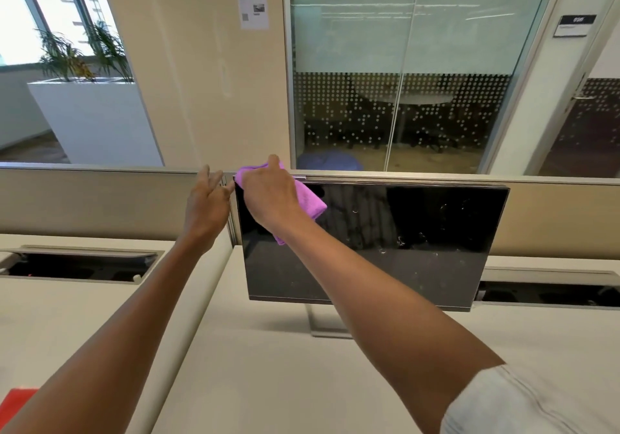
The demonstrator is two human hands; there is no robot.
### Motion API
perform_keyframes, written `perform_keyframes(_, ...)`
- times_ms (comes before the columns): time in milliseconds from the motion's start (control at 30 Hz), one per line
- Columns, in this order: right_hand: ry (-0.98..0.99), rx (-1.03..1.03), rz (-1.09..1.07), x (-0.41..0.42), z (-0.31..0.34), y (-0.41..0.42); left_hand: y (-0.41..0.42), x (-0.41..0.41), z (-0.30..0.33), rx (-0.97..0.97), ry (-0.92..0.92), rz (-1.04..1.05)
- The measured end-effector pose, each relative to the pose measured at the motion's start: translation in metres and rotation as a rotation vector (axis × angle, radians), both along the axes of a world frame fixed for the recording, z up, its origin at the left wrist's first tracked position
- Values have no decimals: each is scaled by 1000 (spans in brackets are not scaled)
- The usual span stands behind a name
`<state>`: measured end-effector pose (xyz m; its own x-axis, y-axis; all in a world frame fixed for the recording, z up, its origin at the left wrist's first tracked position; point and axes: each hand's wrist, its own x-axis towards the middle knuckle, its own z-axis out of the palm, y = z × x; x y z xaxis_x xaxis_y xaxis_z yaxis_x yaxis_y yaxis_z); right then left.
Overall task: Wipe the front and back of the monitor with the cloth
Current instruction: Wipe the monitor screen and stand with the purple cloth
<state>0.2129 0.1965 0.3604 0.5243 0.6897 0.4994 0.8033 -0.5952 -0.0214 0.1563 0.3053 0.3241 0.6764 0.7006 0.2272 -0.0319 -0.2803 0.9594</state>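
Nearest to us, our two bare forearms reach forward over the pale beige desk (268,366), a light grey rolled sleeve (523,403) on the right arm. Our right hand (268,195) has its fingers clamped on a folded purple microfibre cloth (310,198), pressing it against the upper left corner of the black flat-screen monitor (385,242). Our left hand (206,205) sits at the monitor's left edge, fingers loosely apart, their tips touching the corner. The monitor stands upright on a slim silver stand (317,323) at the back of the desk, just in front of the low beige partition (100,198). Faint smudges show on the right half of the dark glass; we can read no brand on it.

Open cable trays (80,266) lie recessed in the desks on either side. A red object (16,400) peeks in at the lower left. Beyond the partition, a printed notice (252,2) hangs on the cream wall, its text too small to read, as is the dark door sign (574,25) beside the dotted glass wall (402,104). A white planter with green palms (84,108) stands by the window.
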Motion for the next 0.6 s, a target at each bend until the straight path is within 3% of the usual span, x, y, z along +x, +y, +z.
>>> perform_keyframes(200, 8, -17, 69, 7, 1, -3, 8, 0, -6, -70, 44, -46)
perform_keyframes(433, 74, 81, -251, 7, -1, -45, -14, -3, -3, -67, 2, -130)
perform_keyframes(600, 18, 54, -96, -1, -1, -15, 0, -5, -7, -52, 29, -132)
